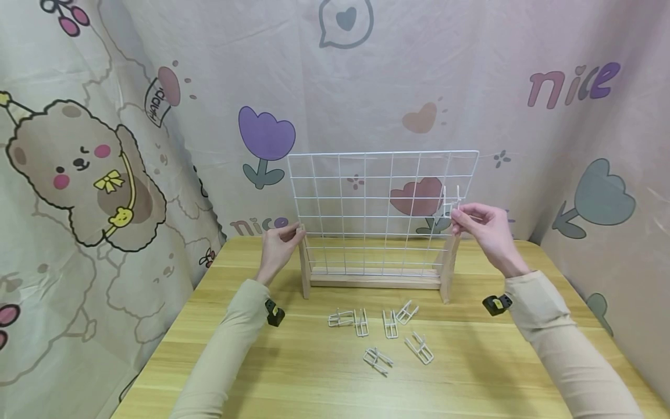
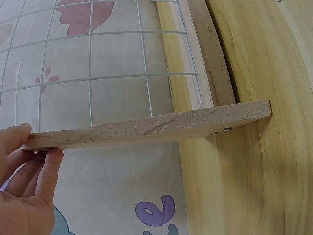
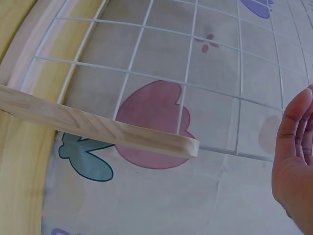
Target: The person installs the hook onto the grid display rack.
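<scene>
A white wire grid [image 1: 382,153] stands upright in a wooden base with two side posts. My left hand [image 1: 279,250] pinches the top of the left wooden post [image 2: 146,125] between thumb and fingers. At the grid's right edge, my right hand [image 1: 489,233] pinches a small white wire hook [image 1: 448,209], whose prongs point upward against the mesh. The right wrist view shows the right hand [image 3: 296,156] beside the grid, above the end of the right post [image 3: 107,126]; the hook is hidden there.
Several more white wire hooks [image 1: 361,323] lie scattered on the wooden table [image 1: 314,384] in front of the base. A printed curtain [image 1: 209,70] hangs behind and at both sides. A small black camera [image 1: 496,304] sits at each wrist.
</scene>
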`<action>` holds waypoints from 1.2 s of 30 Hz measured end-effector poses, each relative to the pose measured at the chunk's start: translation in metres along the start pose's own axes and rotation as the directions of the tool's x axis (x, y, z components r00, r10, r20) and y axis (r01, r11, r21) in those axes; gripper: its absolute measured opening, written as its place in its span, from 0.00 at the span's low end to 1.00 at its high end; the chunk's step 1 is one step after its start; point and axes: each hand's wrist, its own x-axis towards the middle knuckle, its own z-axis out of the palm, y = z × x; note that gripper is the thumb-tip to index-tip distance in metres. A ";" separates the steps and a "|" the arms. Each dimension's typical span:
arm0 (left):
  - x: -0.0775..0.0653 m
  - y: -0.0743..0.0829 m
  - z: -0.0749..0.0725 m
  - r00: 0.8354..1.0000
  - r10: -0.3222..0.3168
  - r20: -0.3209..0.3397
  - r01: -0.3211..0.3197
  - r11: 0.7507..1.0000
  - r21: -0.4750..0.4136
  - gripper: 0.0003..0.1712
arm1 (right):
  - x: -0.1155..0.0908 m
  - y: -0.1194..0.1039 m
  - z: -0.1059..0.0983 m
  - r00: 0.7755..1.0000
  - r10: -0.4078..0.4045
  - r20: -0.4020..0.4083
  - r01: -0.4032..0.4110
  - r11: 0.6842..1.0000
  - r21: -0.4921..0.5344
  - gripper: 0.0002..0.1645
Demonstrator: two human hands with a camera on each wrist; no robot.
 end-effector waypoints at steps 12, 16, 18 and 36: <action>0.000 -0.001 0.000 1.000 -0.016 0.009 0.016 1.000 0.003 0.21 | 0.011 -0.011 -0.004 0.998 -0.027 -0.053 0.027 1.000 0.005 0.03; 0.000 -0.001 0.000 1.000 -0.006 0.006 0.006 1.000 -0.002 0.21 | 0.014 -0.015 -0.004 0.997 -0.023 -0.069 0.024 1.000 0.013 0.04; 0.000 -0.001 0.000 1.000 -0.004 0.004 0.004 1.000 -0.004 0.21 | 0.016 -0.017 -0.005 0.997 -0.019 -0.075 0.020 1.000 0.013 0.04; 0.000 0.001 0.000 1.000 -0.020 0.001 0.020 1.000 0.019 0.21 | 0.026 -0.014 -0.006 0.998 -0.039 -0.054 0.046 0.990 0.130 0.04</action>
